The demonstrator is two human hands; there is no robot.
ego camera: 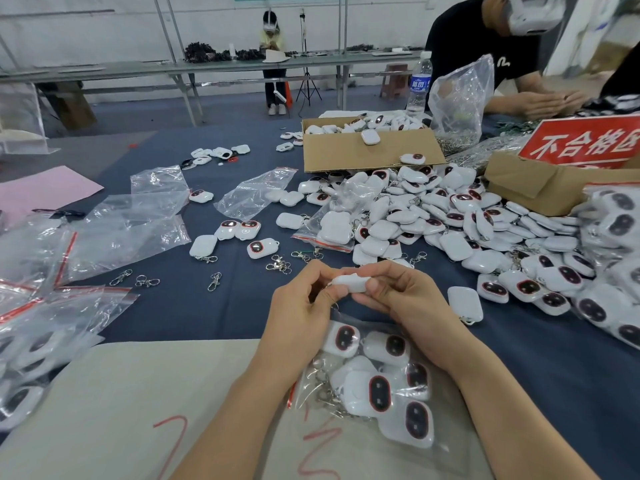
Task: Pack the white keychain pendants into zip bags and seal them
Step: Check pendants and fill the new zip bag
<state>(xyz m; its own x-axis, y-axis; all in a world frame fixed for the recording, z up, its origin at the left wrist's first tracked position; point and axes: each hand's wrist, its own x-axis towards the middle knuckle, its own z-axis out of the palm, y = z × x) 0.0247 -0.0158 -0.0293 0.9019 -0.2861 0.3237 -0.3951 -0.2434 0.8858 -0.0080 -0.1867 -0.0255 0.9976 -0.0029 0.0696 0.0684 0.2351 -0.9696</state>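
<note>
- The left grip [304, 317] and right grip [405, 299] both pinch one white pendant [349, 283] by its ends, lifted just above the table [207, 306].
- Directly beneath them lies a zip bag [311, 407] already holding several pendants; whether its red strip is closed cannot be told.
- Done so far, by my reading: filled bags [27, 348] are stacked at the left edge.
- Left to do: a large heap of loose pendants [450, 216] on the right, with more in the cardboard box [367, 150], so most of the work remains.
- Empty bags [128, 230] lie spread to the left, within reach.
- Loose metal clasps [214, 280] lie scattered ahead of both grips and could snag plastic.
- Another person [485, 46] works across the table.
</note>
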